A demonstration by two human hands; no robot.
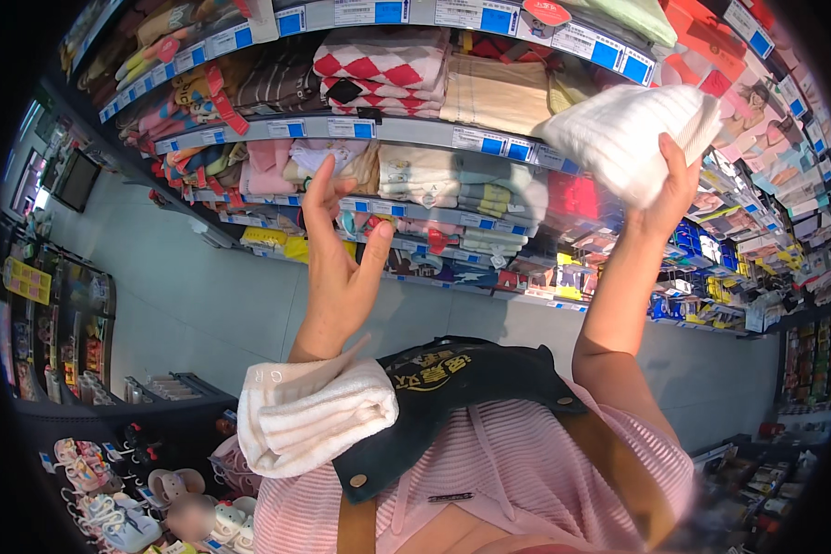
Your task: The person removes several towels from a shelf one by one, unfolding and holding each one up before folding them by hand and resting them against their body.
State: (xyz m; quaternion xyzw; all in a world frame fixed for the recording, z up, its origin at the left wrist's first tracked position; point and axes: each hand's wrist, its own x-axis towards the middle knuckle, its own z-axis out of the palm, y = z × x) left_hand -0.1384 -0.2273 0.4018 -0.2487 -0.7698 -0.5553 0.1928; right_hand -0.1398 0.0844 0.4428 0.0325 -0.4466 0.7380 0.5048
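Observation:
My right hand (672, 187) grips a folded white striped towel (616, 138), raised at the right in front of the shelves. My left hand (343, 256) is up at centre left, fingers apart with nothing between them, before the lower shelves of folded towels. Another rolled or folded white towel (318, 422) rests over my left forearm, close to my chest. Folded towels with red and grey diamonds (381, 66) lie on an upper shelf, beside a stack of beige towels (495, 93). I wear a dark green apron (443, 395) over a pink ribbed top.
Shelf edges (415, 131) with price labels run across in front of me. Packaged goods hang on the right-hand racks (720, 256). Grey floor (201, 298) shows below the shelves. A rack of clogs (118, 519) stands at the lower left, and a display shelf (62, 325) at the far left.

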